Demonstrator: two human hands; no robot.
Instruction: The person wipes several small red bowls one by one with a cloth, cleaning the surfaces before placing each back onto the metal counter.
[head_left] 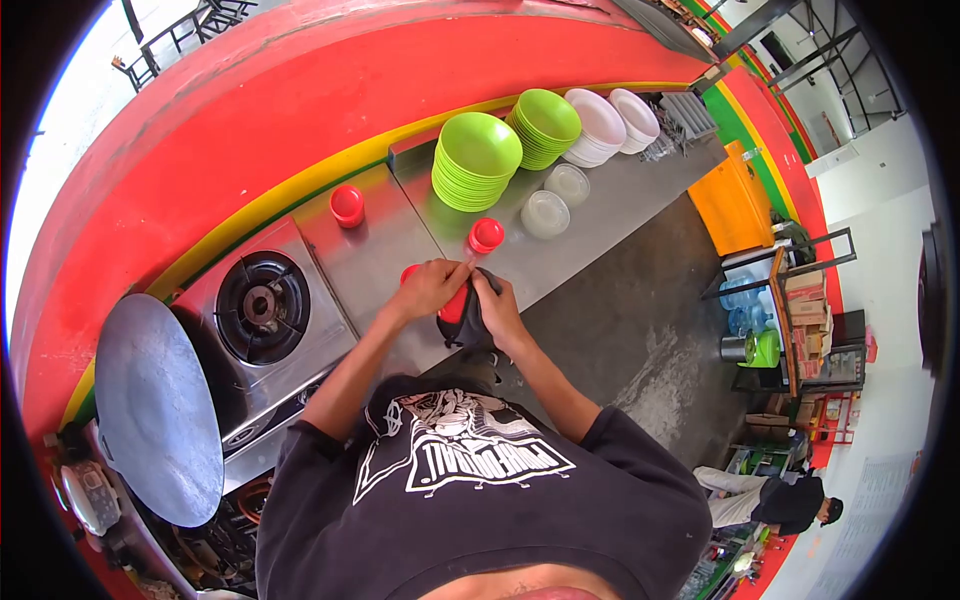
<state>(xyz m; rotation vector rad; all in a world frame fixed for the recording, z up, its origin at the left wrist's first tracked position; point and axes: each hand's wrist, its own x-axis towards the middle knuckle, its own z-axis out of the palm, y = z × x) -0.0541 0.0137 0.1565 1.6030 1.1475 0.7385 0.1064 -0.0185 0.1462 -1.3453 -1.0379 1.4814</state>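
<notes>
My left hand (432,285) is closed near the counter's front edge, its fingertips meeting the top of a dark cloth (470,318). My right hand (498,308) grips that cloth from the other side, with the thumb up. Between the hands a red surface (454,304) shows against the cloth; its kind is mostly hidden. Another bit of red (408,272) peeks out behind my left hand. Just beyond my fingers stands a red-topped container (486,236). Farther left on the steel counter (385,225) is a red cup-like container (347,206).
Green bowls (478,150) and white bowls (597,125) stand stacked along the back wall, with small clear bowls (545,214) in front. To the left are a gas burner (262,306) and a large wok (160,410). An orange bin (730,205) and another person (785,503) are at right.
</notes>
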